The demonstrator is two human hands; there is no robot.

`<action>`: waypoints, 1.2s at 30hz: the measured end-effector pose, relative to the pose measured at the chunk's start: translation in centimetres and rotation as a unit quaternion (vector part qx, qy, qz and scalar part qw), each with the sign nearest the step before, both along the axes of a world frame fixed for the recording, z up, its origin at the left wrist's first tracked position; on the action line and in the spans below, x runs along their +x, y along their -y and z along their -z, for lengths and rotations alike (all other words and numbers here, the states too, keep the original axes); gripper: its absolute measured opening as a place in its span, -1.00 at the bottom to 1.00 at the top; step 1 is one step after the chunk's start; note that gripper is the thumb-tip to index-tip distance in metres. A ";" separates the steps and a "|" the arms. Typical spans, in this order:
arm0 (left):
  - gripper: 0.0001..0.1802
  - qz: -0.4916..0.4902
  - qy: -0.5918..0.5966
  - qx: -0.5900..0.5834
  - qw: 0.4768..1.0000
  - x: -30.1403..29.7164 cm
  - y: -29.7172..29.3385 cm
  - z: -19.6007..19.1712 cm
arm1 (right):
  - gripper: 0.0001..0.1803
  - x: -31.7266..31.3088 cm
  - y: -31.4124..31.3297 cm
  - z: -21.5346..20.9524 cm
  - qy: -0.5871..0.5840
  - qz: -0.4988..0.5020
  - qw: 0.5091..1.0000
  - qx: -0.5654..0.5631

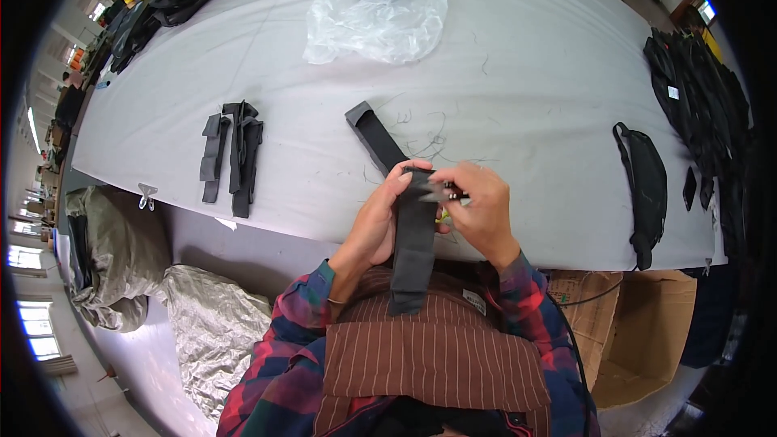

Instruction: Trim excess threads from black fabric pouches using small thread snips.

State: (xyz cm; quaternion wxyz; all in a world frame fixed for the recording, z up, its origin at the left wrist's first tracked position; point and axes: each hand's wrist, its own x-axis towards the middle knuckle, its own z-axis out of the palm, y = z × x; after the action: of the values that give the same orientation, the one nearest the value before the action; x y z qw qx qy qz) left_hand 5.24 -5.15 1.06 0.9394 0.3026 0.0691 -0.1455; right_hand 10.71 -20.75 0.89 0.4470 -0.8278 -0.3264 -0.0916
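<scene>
My left hand grips a long black fabric strap near its fold; one end lies up on the grey table, the other hangs down over my brown striped apron. My right hand holds small thread snips with yellow-green handles, their metal tip against the strap's upper edge. Both hands are at the table's near edge, close together, touching the strap.
A small stack of black straps lies to the left. A crumpled clear plastic bag sits further back. A black waist bag and a pile of black bags are at right. Loose threads lie mid-table. Grey sacks and a cardboard box stand below.
</scene>
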 end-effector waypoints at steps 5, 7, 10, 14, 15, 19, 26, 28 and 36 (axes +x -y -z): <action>-0.71 -0.007 0.019 0.089 0.996 -0.2 -1.4 1.6 | -0.84 0.9 -0.7 0.0 -0.175 0.031 0.975 0.132; -0.72 -0.048 -0.040 0.113 0.992 -0.1 -1.6 1.8 | -0.83 0.0 -1.1 -1.2 -0.120 0.038 0.986 0.108; -0.73 -0.077 -0.044 0.080 0.993 -0.1 -1.7 2.0 | -0.80 -1.4 -0.1 -1.0 -0.037 0.028 0.998 0.037; -0.83 -0.108 -0.068 0.061 0.990 0.1 -1.2 1.2 | -0.79 -2.7 1.0 0.4 0.024 -0.001 1.000 -0.009; -0.82 -0.096 -0.064 0.050 0.992 0.1 -1.2 1.3 | -0.80 -2.9 1.1 0.6 0.032 -0.002 0.999 -0.009; -0.79 -0.094 -0.078 0.030 0.992 0.3 -1.0 1.4 | -0.83 -2.9 0.5 0.7 0.034 0.008 0.999 0.008; -0.72 -0.089 -0.048 0.023 0.995 -0.1 -1.5 1.5 | -0.89 -3.1 0.0 -0.1 -0.046 0.010 0.998 0.043; -0.73 -0.093 -0.068 0.005 0.993 0.0 -1.4 1.6 | -0.89 -3.4 -0.5 -0.6 -0.068 -0.001 0.997 0.046; -0.80 -0.090 -0.073 0.019 0.993 0.0 -0.9 1.1 | -0.83 -3.0 -1.7 -0.9 -0.007 -0.013 1.000 0.017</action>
State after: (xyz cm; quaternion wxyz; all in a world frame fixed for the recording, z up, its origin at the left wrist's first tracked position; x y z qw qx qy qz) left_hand 5.28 -4.28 -0.04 0.9352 0.3014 0.1673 -0.0811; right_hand 7.67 -19.09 1.74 0.4647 -0.8161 -0.3326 -0.0858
